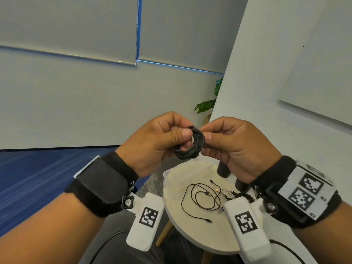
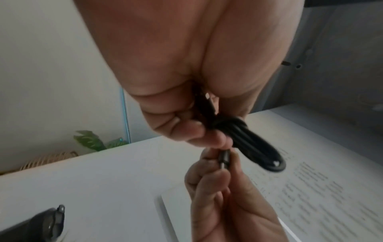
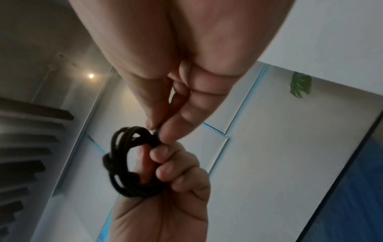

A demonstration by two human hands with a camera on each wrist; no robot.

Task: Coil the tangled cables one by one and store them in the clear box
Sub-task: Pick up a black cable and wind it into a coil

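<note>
Your left hand (image 1: 158,141) grips the coiled black cable (image 1: 192,144), with thumb and curled fingers closed around one side of the loop bundle. Your right hand (image 1: 236,147) pinches the cable's connector end (image 2: 225,158) between thumb and forefinger, at the side of the coil. Both hands hold the coil in the air, well above the round table (image 1: 192,235) and apart from everything on it.

On the tabletop, a thin black cable (image 1: 200,202) lies in loose, uncoiled loops near the middle. A white cable (image 1: 227,194) lies bunched just beside it, toward your right wrist. The clear box (image 1: 171,178) stands at the far edge of the table, directly below the held coil; its near wall borders the loose cables. Whether it holds anything cannot be determined from the head view.

The table's near rim is exposed between your two wrist cameras. To the left of the table, carpeted floor (image 1: 28,178) extends unobstructed to the wall. To the right, a white partition (image 1: 266,92) stands close behind your right hand. Two dark cylinders (image 1: 223,169) stand at the table's far right edge.
</note>
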